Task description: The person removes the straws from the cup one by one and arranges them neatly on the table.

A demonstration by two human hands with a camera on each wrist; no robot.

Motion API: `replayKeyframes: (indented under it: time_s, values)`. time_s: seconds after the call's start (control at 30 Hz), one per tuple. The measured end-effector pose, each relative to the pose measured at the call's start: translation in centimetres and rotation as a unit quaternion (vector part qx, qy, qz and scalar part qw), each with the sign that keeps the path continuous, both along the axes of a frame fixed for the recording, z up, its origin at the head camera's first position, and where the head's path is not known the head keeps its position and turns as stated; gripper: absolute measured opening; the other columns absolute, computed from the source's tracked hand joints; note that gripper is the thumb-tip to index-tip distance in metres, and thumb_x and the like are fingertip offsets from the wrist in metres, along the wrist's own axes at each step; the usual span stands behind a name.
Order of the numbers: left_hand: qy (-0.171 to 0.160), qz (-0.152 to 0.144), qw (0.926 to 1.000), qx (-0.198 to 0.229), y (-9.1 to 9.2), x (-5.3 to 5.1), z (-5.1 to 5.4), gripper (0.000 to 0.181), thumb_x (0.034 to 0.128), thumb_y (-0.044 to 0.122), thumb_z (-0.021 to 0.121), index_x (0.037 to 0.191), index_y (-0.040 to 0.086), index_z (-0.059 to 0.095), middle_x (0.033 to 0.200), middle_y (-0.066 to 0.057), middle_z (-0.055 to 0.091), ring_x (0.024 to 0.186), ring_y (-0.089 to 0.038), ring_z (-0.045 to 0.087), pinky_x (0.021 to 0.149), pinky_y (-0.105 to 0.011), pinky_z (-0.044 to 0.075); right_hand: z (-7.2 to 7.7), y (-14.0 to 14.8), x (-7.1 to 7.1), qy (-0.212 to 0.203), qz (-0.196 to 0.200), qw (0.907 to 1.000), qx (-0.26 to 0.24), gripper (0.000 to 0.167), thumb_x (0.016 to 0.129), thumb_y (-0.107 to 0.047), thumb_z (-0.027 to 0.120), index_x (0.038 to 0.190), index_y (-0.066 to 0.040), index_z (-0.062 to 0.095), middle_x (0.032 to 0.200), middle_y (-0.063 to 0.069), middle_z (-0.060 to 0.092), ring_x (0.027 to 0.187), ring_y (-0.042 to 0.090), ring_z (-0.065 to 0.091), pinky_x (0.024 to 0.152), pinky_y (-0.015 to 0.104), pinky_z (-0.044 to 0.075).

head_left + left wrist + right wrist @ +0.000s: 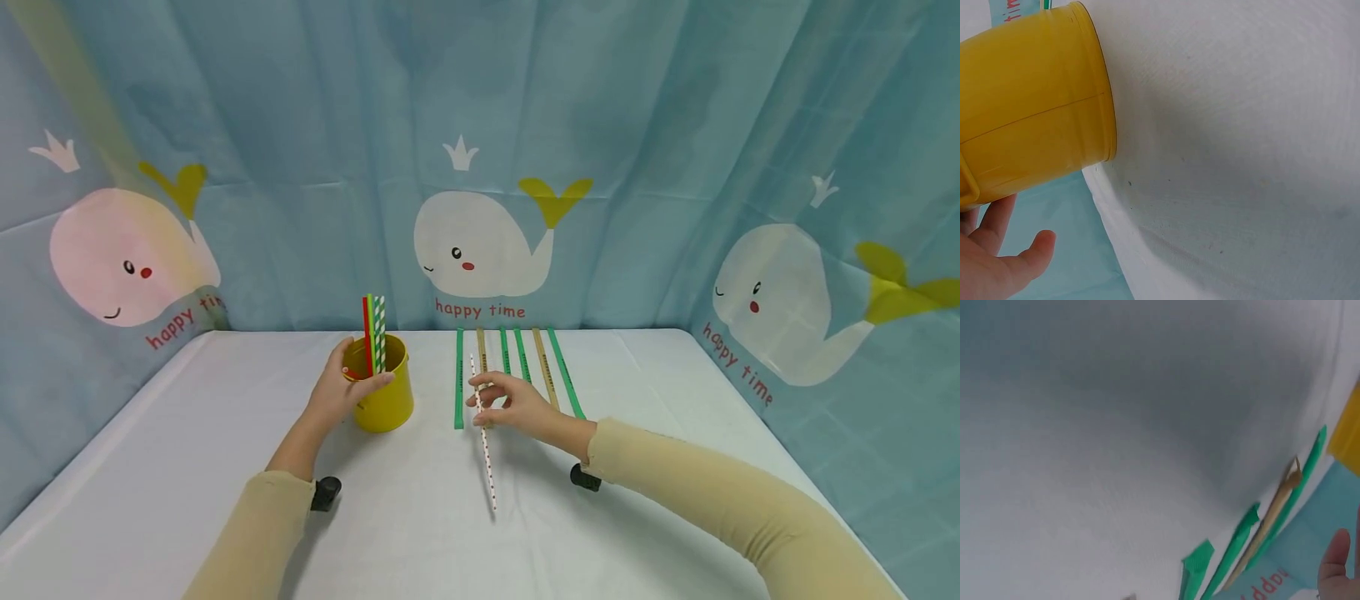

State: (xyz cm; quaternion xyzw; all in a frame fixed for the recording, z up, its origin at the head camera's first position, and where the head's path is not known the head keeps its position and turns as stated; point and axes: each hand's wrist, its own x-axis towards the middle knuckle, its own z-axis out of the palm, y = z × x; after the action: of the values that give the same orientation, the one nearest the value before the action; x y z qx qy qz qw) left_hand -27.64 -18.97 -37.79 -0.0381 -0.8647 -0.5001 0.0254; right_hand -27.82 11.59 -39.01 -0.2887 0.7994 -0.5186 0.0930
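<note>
My left hand [335, 392] holds the left side of a yellow bucket [386, 408], its thumb across the front. Red, light green and green-and-white striped straws [380, 333] stand in the bucket. In the left wrist view, fingers reach the bucket [1035, 94] from below. Between the thumb and fingers of my right hand [517, 404] is a white straw with dark dots [487, 467], slanting above the cloth. Behind that hand lie several flat green strips [459, 383] and tan strips [546, 367]. The right wrist view shows part of the right hand [1341, 569], but not its grip.
A white cloth [420, 542] covers the table. Blue curtains [637, 250] with printed whales hang behind it and at both sides. A black device [326, 493] is at the left wrist and another [585, 477] at the right. Part of the bucket [1349, 434] shows in the right wrist view.
</note>
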Motion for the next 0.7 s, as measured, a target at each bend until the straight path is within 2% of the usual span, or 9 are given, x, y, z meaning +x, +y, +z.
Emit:
replayKeyframes:
  time_s: [0.13,0.33,0.53,0.7]
  values:
    - [-0.001,0.001,1.0000,0.000,0.0,-0.1,-0.1,0.101,0.0908,0.042,0.066,0.154,0.004,-0.002,0.154,-0.026,0.018,0.137,-0.043,0.025,0.110,-0.062,0.024,-0.7,-0.2,0.5,0.010,0.010,0.9993,0.034,0.047,0.084,-0.007,0.076,0.126,-0.003,0.057,0.107,0.009,0.071,0.100,0.019,0.061,0.077,0.032,0.042]
    - [-0.004,0.004,1.0000,-0.001,0.0,0.0,0.0,0.101,0.0909,0.042,0.066,0.155,0.005,-0.002,0.154,-0.026,0.018,0.137,-0.043,0.025,0.110,-0.061,0.024,-1.5,-0.8,1.2,0.032,0.014,0.9946,0.098,0.041,0.079,-0.011,0.081,0.115,-0.002,0.063,0.099,0.002,0.069,0.100,0.021,0.061,0.087,0.041,0.049]
    - [-0.008,0.005,1.0000,-0.001,0.1,0.0,0.0,0.100,0.0911,0.042,0.065,0.155,0.005,-0.003,0.155,-0.025,0.017,0.137,-0.043,0.025,0.110,-0.061,0.024,-2.2,-1.3,1.7,0.044,0.024,0.9902,0.130,0.034,0.077,-0.014,0.083,0.106,-0.004,0.066,0.087,-0.006,0.065,0.084,0.011,0.059,0.076,0.028,0.050]
    - [-0.010,0.008,0.9999,-0.001,0.1,0.0,0.1,0.100,0.0911,0.042,0.065,0.155,0.006,-0.003,0.155,-0.025,0.017,0.137,-0.042,0.025,0.110,-0.061,0.024,-2.6,-1.5,2.0,0.035,0.052,0.9893,0.132,0.035,0.078,-0.012,0.082,0.107,-0.001,0.066,0.079,-0.008,0.063,0.075,0.003,0.056,0.068,0.021,0.047]
